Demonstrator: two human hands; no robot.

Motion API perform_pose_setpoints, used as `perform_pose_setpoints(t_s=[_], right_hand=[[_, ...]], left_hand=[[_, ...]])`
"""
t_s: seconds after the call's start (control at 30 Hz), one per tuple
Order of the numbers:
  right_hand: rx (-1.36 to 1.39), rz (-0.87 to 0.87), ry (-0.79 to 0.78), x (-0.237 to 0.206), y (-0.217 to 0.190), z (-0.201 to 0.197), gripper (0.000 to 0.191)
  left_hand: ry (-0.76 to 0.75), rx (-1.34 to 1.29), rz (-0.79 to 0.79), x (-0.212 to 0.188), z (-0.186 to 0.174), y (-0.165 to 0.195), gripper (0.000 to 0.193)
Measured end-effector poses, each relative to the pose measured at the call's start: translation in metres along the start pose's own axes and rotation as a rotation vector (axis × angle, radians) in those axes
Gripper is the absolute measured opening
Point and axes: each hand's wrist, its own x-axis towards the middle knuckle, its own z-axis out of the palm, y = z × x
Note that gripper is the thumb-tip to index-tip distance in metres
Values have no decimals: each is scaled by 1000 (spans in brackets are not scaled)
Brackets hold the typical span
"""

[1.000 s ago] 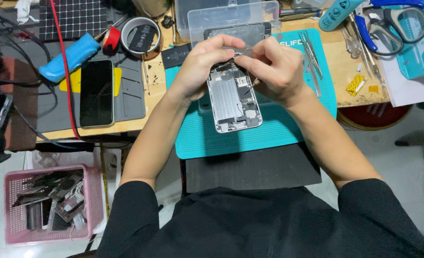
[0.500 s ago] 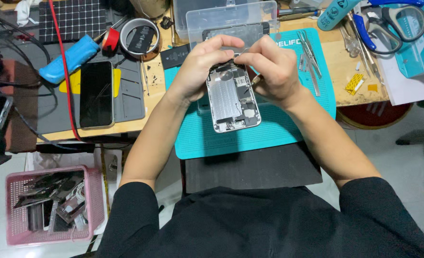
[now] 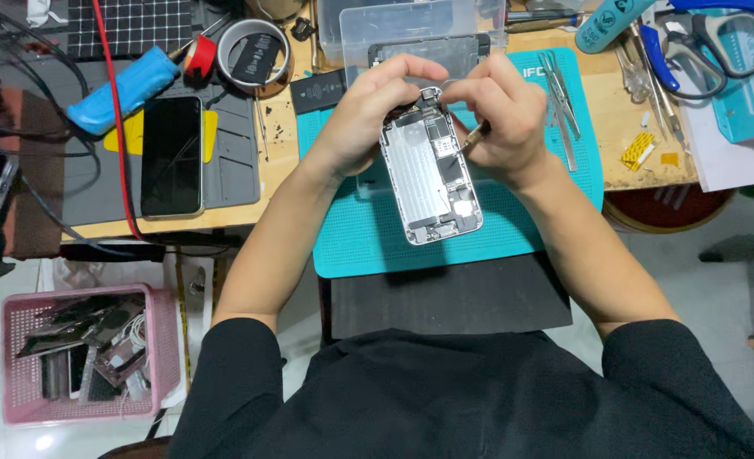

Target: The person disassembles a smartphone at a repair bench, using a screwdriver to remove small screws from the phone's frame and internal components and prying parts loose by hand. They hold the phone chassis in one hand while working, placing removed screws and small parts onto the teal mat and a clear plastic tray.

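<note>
An opened phone body (image 3: 430, 174) with bare metal insides lies tilted over a teal work mat (image 3: 368, 242). My left hand (image 3: 367, 115) grips its upper left edge, fingers curled over the top. My right hand (image 3: 500, 110) pinches a thin tool (image 3: 472, 137) whose tip touches the phone's upper right part. Both forearms reach up from my black sleeves at the bottom.
A clear plastic box (image 3: 411, 21) stands behind the mat. Tweezers (image 3: 560, 93) lie at the mat's right. A dark phone (image 3: 171, 155) rests on a grey pad, left. Scissors (image 3: 700, 38) lie far right, and a pink basket (image 3: 88, 353) of parts sits on the floor.
My hands have shifted only slightly on the phone; the tool tip stays at its upper part.
</note>
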Motion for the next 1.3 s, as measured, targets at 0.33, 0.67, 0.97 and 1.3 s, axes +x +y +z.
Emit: perform_pose_setpoints(t_s=[0.33,0.67,0.97,1.3], right_hand=[[-90,-113,-19,0,2,-3,29],[-179,-155,-55,-1,4,-10,32],[-28,-35,2,0,1,-6,26],[674,575,-132,9,-2,-17,10]], left_hand=[[13,37,3,1,3,0,32],[-7,35,23,2,2,-1,31],[-47,60,36,0,-1,-2,23],[-23,166,214,-6,-3,2,18]])
